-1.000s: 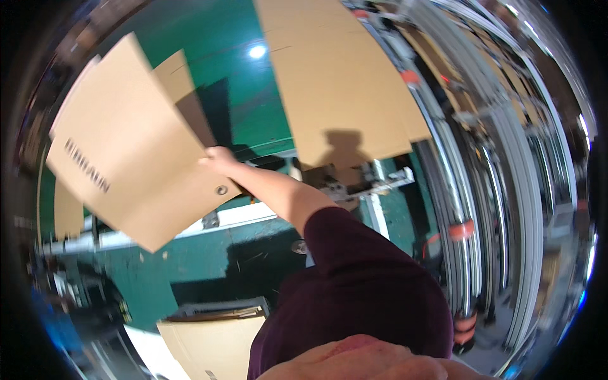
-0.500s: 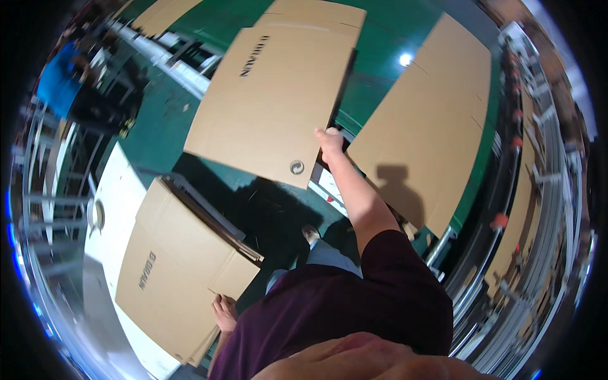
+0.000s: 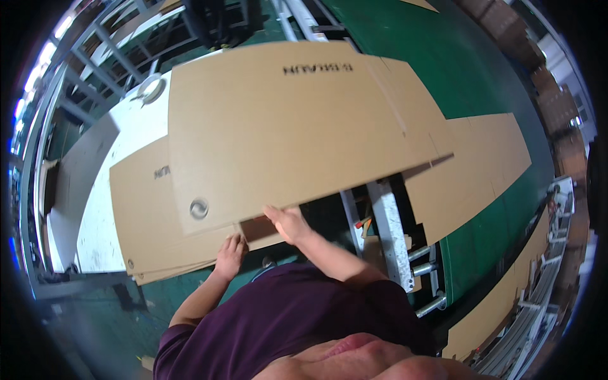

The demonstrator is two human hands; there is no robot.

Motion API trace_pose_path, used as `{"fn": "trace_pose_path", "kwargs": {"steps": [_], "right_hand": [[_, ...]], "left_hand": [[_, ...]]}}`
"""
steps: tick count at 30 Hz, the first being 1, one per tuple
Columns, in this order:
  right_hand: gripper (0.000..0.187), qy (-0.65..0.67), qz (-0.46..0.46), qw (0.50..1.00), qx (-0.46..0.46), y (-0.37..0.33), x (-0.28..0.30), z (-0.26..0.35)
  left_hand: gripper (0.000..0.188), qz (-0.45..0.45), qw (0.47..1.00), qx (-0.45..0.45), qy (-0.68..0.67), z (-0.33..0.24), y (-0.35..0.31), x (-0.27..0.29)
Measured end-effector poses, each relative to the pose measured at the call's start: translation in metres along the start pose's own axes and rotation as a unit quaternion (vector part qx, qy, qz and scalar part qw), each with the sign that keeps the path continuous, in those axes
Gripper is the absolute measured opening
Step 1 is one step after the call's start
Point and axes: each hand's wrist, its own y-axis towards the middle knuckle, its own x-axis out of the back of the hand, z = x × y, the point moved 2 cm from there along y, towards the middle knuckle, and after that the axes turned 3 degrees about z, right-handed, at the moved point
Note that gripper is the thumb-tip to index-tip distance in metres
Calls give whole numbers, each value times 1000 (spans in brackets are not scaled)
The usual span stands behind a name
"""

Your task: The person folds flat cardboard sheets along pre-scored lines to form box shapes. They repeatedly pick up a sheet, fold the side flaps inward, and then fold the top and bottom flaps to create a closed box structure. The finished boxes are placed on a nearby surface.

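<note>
A large flat cardboard carton point(image 3: 285, 133) with dark printing slants over a stack of similar flat cartons point(image 3: 142, 215). My right hand point(image 3: 288, 223) is closed on its near edge, thumb on top and fingers partly hidden beneath. Along that edge, the board stands above a dark gap. Just to the left, my left hand point(image 3: 232, 255) has its fingers bent over the near edge of the stack below. The stack lies on a white tabletop point(image 3: 95, 209), and the upper carton covers most of it.
Another flat carton point(image 3: 472, 168) lies on the green conveyor belt point(image 3: 475, 85) to the right. A white metal frame point(image 3: 391, 234) with rollers stands between belt and stack. On the table's far side is a round pale roll point(image 3: 150, 88). Another person's dark-clothed legs point(image 3: 212, 22) stand beyond.
My right hand has brought the flat carton leftward from beside the belt to over the stack. The view has turned left. My left hand has stayed at the stack's near edge.
</note>
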Motion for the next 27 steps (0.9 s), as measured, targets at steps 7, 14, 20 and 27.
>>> {"fn": "trace_pose_path", "kwargs": {"steps": [7,14,20,27], "right_hand": [[49,-7,-56,998,1,-69,11,-43],[41,-21,-12,999,-45,-82,-58,-147],[37,65,14,945,-319,-89,-103,-235],[72,106,14,845,-524,-74,-96,-314]], "left_hand": [[41,-43,995,34,-88,15,1,-29],[35,-88,926,78,-358,3,-2,-30],[35,-131,934,38,-330,0,-23,-43],[35,-230,959,-50,-159,-15,-64,-58]]}}
